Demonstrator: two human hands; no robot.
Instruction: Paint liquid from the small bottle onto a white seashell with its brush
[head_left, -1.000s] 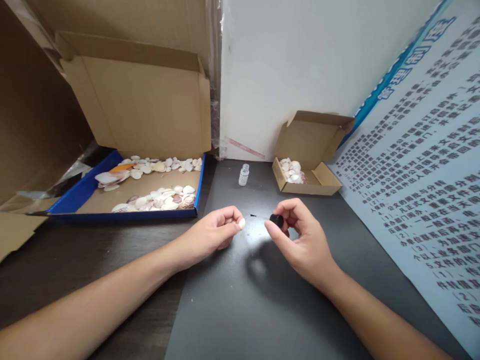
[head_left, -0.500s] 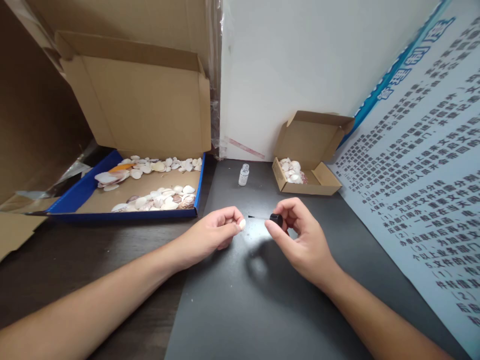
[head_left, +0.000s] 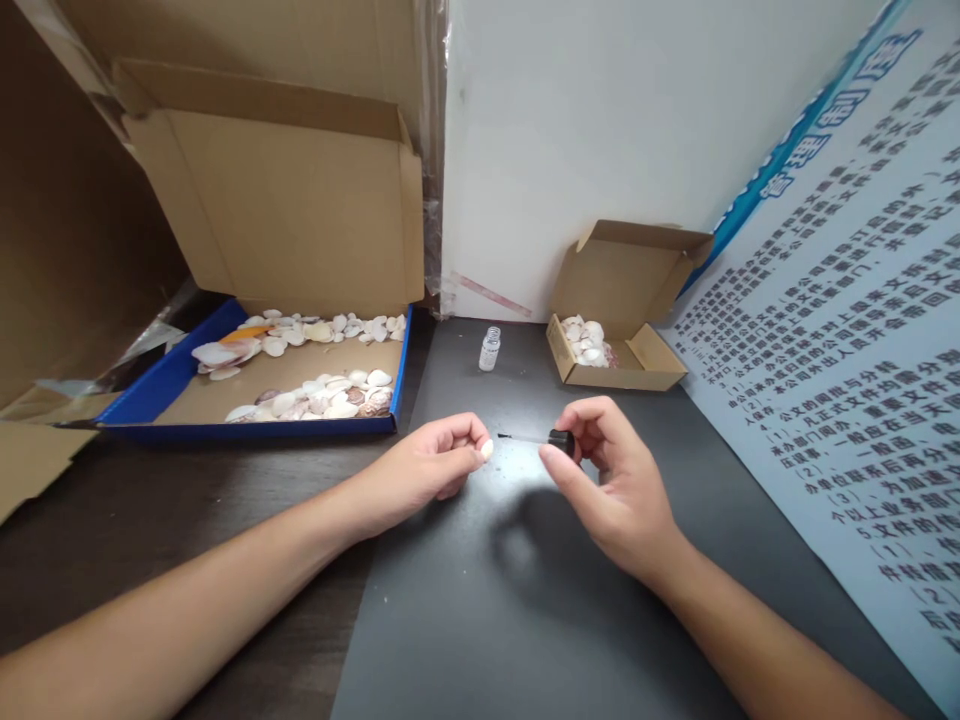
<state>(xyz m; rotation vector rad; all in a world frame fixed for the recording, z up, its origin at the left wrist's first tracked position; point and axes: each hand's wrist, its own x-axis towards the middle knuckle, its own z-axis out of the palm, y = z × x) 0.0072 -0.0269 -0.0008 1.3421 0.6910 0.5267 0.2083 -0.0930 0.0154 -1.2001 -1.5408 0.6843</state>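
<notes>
The left hand (head_left: 424, 470) pinches a small shell (head_left: 486, 449); the right hand (head_left: 611, 480), at its three o'clock, grips the brush cap (head_left: 560, 441); coating looks underway; the bristle tip must meet the shell gently.

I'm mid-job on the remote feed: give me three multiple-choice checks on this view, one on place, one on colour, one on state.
1. Where does the small glass bottle stand?
A. inside the blue tray
B. on the dark table between the two boxes
C. in the right hand

2. What colour is the cap of the brush?
A. black
B. white
C. red

3. What does the left hand hold?
A. nothing
B. the bottle
C. a small pale shell

Answers: 1 B, it stands on the table. 2 A, dark cap in the right hand. 3 C, shell pinched at the fingertips.
</notes>
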